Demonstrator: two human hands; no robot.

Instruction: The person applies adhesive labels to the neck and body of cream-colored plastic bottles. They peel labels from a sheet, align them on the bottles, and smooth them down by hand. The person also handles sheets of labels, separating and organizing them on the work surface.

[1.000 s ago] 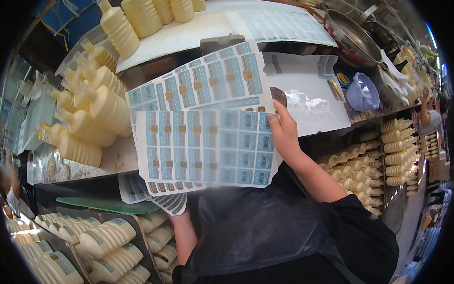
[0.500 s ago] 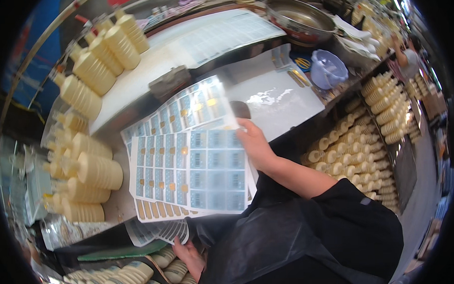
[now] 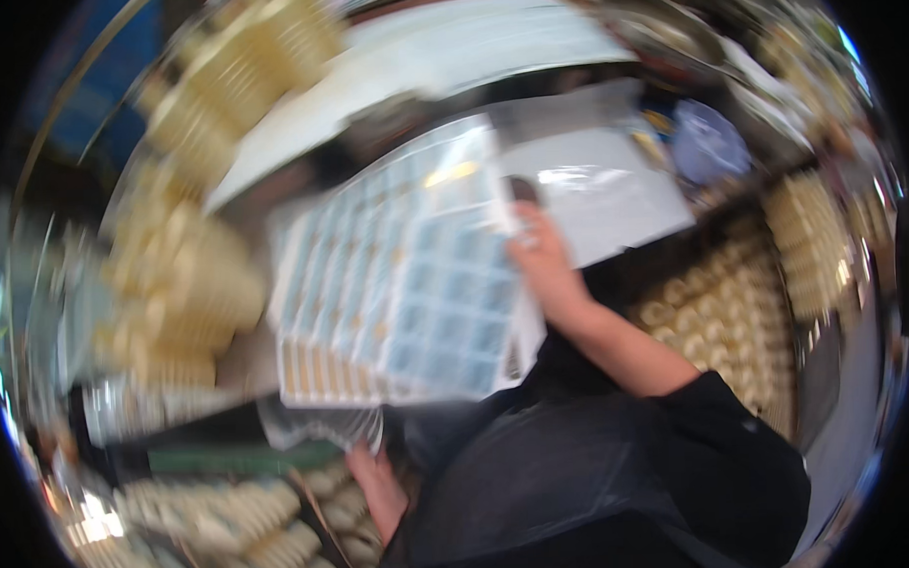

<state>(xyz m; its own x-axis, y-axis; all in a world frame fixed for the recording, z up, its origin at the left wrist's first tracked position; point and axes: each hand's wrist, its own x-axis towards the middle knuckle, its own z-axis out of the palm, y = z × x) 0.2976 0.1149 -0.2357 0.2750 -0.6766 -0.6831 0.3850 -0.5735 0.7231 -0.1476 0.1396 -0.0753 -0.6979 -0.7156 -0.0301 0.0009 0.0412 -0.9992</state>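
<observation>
My right hand (image 3: 549,266) is closed on the right edge of several label sheets (image 3: 450,304), pale blue with rows of small printed labels and some gold patches. The sheets overlap in a fan, held tilted in front of my body. Below them, my left hand (image 3: 374,477) touches the lower edge of more label sheets (image 3: 324,426), partly covered by the stack above. Motion smears both hands, and the left fingers are mostly hidden at their tips. A white work surface (image 3: 611,183) lies beyond my right hand.
Cream-coloured bottles (image 3: 189,283) stand close together at the left, and more bottles (image 3: 711,305) fill a crate at the right. Further bottles (image 3: 222,512) lie at the lower left. A lavender basket (image 3: 708,143) and a metal pan (image 3: 656,27) sit at the back right.
The whole view has shifted and blurred. The upper sheets now overlap more closely, with the front sheet tilted. My right hand still grips their edge; my left hand stays at the lower sheets.
</observation>
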